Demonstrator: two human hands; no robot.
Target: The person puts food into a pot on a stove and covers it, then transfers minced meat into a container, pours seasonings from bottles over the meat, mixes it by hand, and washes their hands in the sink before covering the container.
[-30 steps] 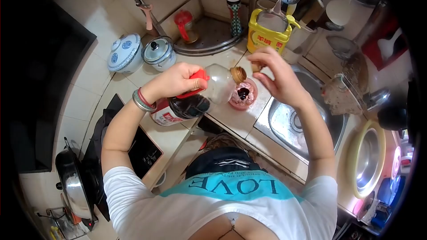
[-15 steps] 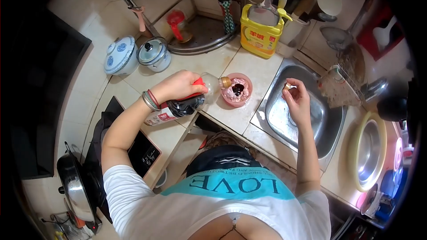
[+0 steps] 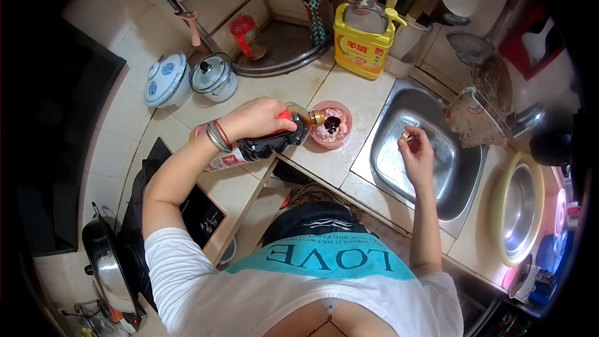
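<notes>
My left hand [image 3: 262,120] grips the red handle of a large clear bottle [image 3: 271,145] of dark liquid. The bottle lies tilted almost level, its brown neck over the left rim of a pink bowl [image 3: 329,142]. Dark liquid has reached the neck end of the bottle. Pink, meat-like pieces fill the bowl, with a dark pool in their middle. Over the left part of the sink [image 3: 458,203], my right hand [image 3: 417,153] pinches a small light-brown cap [image 3: 405,136] between thumb and fingers.
A yellow jug [image 3: 364,43] stands behind the bowl, near a corner rack [image 3: 281,65] with a red-lidded pitcher [image 3: 248,37]. Two lidded pots [image 3: 213,78] are at the back left. A yellow-rimmed basin [image 3: 521,209] sits right of the sink. A black pan [image 3: 106,262] is at lower left.
The bottle's neck has come down to the bowl's rim, and liquid has moved toward its neck. My right hand has moved from beside the bottle's mouth to over the sink, keeping the cap.
</notes>
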